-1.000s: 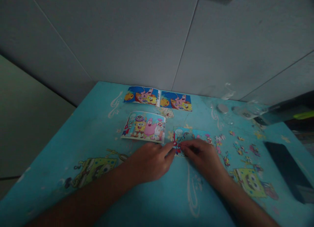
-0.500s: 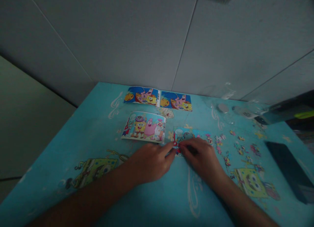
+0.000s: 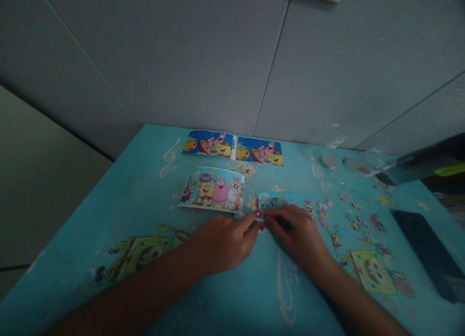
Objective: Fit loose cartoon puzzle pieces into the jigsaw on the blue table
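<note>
A partly covered jigsaw puzzle (image 3: 286, 196) with cartoon figures lies flat on the table between my hands. My left hand (image 3: 227, 243) grips its lower left edge, thumb and forefinger close together. Over the puzzle, my right hand (image 3: 296, 229) is closed in a pinch at a small puzzle piece (image 3: 264, 220), mostly hidden by the fingertips. Just left of the puzzle is a picture card (image 3: 212, 190) of cartoon characters, slightly curled. Loose puzzle pieces (image 3: 354, 221) are scattered to the right of my right hand.
Two blue picture panels (image 3: 259, 151) lie near the wall. Clear plastic bottles (image 3: 336, 169) stand or lie at the back right, beside a dark object with a green strip (image 3: 450, 170). A dark phone-like slab (image 3: 425, 253) rests at the right. The blue tablecloth (image 3: 145, 181) has printed cartoons.
The view has shifted very slightly. Both hands stay at the puzzle in nearly the same pose; no piece has visibly moved.
</note>
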{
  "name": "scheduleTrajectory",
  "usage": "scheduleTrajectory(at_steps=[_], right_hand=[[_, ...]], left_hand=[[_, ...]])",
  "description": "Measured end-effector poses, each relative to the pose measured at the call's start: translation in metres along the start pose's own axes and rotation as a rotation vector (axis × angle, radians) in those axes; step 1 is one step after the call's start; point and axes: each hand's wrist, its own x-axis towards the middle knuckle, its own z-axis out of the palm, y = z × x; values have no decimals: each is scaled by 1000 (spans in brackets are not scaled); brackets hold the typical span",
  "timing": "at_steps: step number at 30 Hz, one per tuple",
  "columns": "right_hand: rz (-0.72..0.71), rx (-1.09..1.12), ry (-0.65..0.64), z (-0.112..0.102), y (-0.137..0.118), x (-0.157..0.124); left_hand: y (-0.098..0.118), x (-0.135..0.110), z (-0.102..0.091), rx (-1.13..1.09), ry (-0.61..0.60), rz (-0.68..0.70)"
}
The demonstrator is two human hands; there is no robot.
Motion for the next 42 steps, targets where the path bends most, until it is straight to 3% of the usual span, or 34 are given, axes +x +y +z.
scheduleTrajectory(at_steps=[7,12,17,22,28,35,42], right_hand=[[6,196,57,-2,-4,-4],[167,453,154,-11,-7,-2],[404,691,123,-18,-2,5],[400,797,100,-18,2,5],[282,666,61,-9,1,0],[246,284,121,-5,5,-1],[220,253,83,-9,2,0]], left_hand=[[1,-1,1,12,-16,11],[1,-2,2,39,-25,15],[0,-2,6,70,-24,29],[2,-3,6,79,0,23],[2,-2,2,73,4,-2],[2,-4,-4,128,-54,1],[2,-5,-3,159,-19,-8]])
